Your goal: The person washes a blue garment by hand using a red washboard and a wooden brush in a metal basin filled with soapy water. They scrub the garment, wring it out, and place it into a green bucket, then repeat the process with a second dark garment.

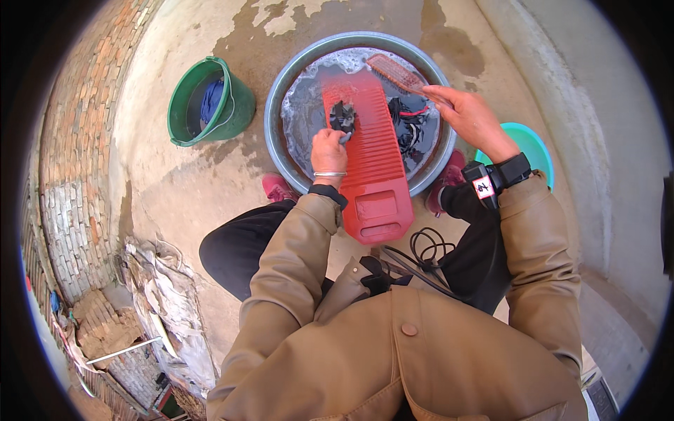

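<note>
A red plastic washboard [376, 158] leans in a round metal basin [274, 105] of soapy water [305, 94]. Its lower end, with a hand slot, sticks out over the near rim. My left hand [329, 152] grips a bunched dark cloth [342, 117] against the left side of the ridges. In my right hand [468, 116], a scrubbing brush [397, 72] is held by its handle, bristles tilted down above the water on the right. Dark wet fabric with a red strip [408, 123] lies in the water right of the board.
A green bucket [239, 102] holding water and blue cloth [212, 100] stands left of the basin. A turquoise basin [526, 142] is partly hidden behind my right wrist. Black cables [429, 255] hang between my knees. Brick wall [95, 116] runs along the left.
</note>
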Demonstrator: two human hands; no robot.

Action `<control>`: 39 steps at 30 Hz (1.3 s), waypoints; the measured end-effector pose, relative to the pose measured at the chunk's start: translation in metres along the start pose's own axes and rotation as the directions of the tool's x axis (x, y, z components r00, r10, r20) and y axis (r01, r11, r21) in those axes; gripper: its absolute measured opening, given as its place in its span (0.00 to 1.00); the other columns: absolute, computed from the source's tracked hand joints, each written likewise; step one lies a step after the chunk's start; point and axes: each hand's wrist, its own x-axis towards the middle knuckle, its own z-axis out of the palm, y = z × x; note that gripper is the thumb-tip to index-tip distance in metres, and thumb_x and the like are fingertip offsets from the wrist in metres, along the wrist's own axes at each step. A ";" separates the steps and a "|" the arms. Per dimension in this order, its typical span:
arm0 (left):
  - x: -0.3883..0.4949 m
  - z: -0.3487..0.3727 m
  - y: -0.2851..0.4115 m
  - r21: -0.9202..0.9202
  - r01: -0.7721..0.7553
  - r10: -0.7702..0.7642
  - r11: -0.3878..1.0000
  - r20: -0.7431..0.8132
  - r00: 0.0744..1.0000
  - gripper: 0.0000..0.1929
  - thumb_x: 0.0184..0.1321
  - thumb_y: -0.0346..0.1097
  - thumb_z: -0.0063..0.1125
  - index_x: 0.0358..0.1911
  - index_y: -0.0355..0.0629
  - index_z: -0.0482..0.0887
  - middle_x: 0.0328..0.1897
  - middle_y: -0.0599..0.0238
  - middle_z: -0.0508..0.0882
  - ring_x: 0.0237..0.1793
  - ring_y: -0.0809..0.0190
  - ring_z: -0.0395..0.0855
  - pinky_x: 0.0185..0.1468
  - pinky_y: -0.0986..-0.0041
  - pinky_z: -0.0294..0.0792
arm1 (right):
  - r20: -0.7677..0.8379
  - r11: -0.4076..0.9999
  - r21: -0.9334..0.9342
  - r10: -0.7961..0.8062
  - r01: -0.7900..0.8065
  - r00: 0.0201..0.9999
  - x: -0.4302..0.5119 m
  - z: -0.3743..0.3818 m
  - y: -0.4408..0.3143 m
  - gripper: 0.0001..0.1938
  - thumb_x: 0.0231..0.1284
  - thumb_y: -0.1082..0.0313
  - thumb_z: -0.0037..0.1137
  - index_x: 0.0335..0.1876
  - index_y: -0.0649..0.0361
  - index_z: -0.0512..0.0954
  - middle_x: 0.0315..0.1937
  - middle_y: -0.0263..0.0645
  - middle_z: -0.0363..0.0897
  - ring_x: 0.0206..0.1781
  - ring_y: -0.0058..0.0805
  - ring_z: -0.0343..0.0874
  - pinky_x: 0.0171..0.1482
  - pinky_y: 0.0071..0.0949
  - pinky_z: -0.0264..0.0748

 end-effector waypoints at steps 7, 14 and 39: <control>-0.114 0.018 0.008 0.191 0.118 -0.199 0.974 0.487 0.851 0.13 0.44 0.25 0.55 0.36 0.46 0.82 0.41 0.58 0.76 0.44 0.49 0.73 0.46 0.63 0.70 | 0.148 0.997 -0.050 0.060 -0.053 0.987 -0.015 0.021 0.029 0.15 0.57 0.70 0.47 0.51 0.56 0.75 0.43 0.48 0.78 0.46 0.47 0.76 0.47 0.37 0.73; -0.107 0.013 -0.005 0.122 0.046 -0.107 0.992 0.567 0.816 0.13 0.41 0.24 0.54 0.35 0.43 0.80 0.40 0.59 0.76 0.45 0.50 0.72 0.48 0.64 0.69 | 0.383 0.969 -0.236 0.168 -0.079 0.908 -0.052 0.102 0.030 0.16 0.57 0.71 0.47 0.52 0.55 0.74 0.39 0.47 0.78 0.40 0.48 0.78 0.43 0.40 0.74; -0.122 0.009 -0.020 -0.136 0.202 -0.106 0.970 0.509 0.854 0.11 0.42 0.23 0.51 0.31 0.43 0.79 0.39 0.64 0.76 0.46 0.55 0.73 0.44 0.69 0.72 | 0.379 0.867 -0.497 0.249 -0.031 0.891 0.038 0.198 0.041 0.17 0.57 0.70 0.45 0.53 0.49 0.74 0.26 0.49 0.79 0.32 0.46 0.79 0.34 0.42 0.76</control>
